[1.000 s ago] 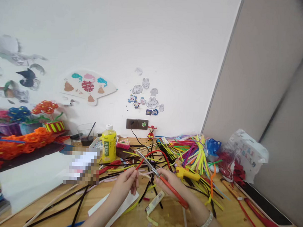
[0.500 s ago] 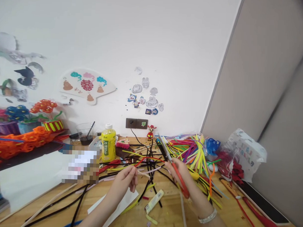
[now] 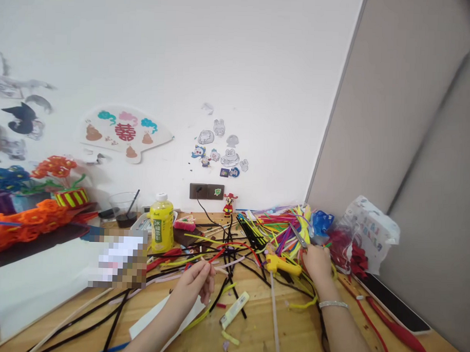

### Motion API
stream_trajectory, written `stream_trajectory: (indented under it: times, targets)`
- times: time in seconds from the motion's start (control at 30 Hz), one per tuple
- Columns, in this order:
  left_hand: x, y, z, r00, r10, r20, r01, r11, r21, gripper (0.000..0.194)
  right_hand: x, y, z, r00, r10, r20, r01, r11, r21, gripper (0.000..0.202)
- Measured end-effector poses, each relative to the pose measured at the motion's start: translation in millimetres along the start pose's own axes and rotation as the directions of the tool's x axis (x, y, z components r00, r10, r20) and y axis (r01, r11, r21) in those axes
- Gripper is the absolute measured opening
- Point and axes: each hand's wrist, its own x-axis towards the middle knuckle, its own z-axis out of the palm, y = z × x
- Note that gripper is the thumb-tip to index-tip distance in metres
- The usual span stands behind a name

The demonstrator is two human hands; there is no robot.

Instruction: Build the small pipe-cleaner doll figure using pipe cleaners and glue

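My left hand (image 3: 194, 285) is closed in a pinch on a red pipe cleaner (image 3: 238, 244), which arches to the right over crossed black pipe cleaners (image 3: 228, 255). Held by my right hand (image 3: 317, 263) is a pair of scissors (image 3: 299, 236), blades pointing up and left over a colourful heap of pipe cleaners (image 3: 272, 221). My fingers mostly hide the scissors' handles. Left of that hand, on the table, lies a yellow hot glue gun (image 3: 284, 265) with a long translucent glue stick (image 3: 275, 316) out of its back.
A small pale yellow box (image 3: 234, 310) lies between my arms, with white paper (image 3: 149, 317) to its left. Behind stand a yellow drink bottle (image 3: 162, 225) and a cup of dark liquid (image 3: 124, 213). To the right are a phone (image 3: 396, 305) and a plastic bag (image 3: 371, 234).
My right hand has moved right and away from the red pipe cleaner, carrying the scissors toward the heap. The glue gun has come into full view. My left hand keeps its pinch.
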Motion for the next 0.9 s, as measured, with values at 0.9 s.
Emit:
stream_trajectory:
  times: [0.9]
  targets:
    - [-7,-22,20.7,0.998,-0.061,0.022,0.055,0.976,0.209,0.040,-106,-138,8,0.886,-0.404,0.226,-0.237,0.024,0.971,0.024]
